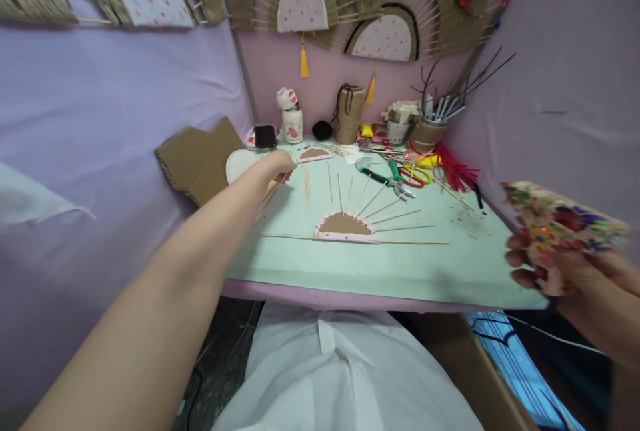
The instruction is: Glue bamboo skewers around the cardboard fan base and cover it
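Observation:
My left hand [281, 166] reaches far over the table, its fingers curled at the upper end of several thin wooden sticks [269, 198]; the fingertips are partly hidden. At the right edge, my right hand [565, 268] is closed on a flat, flower-patterned thing [575, 218], whose kind I cannot make out. Between the hands lies a brown cardboard half-circle [345, 224] with a pink-spotted white border. Thin sticks [400, 218] fan out from its upper and right side, and others stretch sideways along its straight edge. Loose sticks [307, 183] lie just right of my left hand.
Green-handled pliers [373, 171] and scissors [417, 176] lie behind the half-circle. A twine spool [350, 114], a white bottle [293, 124] and a holder with twigs [427, 132] line the back. Cardboard [203, 158] leans at left; half-round twine decorations [303, 8] hang above.

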`<state>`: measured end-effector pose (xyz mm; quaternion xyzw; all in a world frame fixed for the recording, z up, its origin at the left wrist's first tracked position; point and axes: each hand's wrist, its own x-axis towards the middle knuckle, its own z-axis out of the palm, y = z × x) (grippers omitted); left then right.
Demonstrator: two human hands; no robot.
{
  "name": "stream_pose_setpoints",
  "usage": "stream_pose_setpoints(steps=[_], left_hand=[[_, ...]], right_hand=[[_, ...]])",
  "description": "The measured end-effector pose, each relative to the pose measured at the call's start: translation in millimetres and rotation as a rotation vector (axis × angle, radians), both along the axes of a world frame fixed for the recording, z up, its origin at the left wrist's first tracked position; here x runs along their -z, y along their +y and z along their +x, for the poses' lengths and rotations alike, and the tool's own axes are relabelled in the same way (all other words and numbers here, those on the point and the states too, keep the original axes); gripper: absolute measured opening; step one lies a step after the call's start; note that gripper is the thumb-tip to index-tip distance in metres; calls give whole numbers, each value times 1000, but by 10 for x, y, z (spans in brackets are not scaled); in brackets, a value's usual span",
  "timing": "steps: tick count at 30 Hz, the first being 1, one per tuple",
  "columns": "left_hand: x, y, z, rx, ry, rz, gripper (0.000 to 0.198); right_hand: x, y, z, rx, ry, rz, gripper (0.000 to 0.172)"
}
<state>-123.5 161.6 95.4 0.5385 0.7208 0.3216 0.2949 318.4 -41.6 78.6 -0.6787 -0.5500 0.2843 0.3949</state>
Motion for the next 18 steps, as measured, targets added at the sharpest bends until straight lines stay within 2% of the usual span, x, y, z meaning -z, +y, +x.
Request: stream_pose_setpoints(steps=[1,3,6,10,11,15,18], left_hand=[[-46,-73,-17,-9,-25,5,27],[-99,-247,-23,-6,-101,58,26],[-61,-529,33,36,-250,137,25],[91,-787,209,63,-512,181,12],[125,-817,262,46,-565,183,17],[225,-837,451,19,-624,208,61],[286,-815,522,62,-620,274,69]], right_hand=[[-35,19,-168,-18,229,-49,41],[-91,69,-458,-100,491,-103,41],[-135,156,-758,-257,646,-189,37],[-151,303,-997,-406,569,-267,41],[-154,350,-1044,-431,527,-283,44],[-183,561,-1201,-503,369,-339,46],[-225,706,-1293,-526,265,-392,50]])
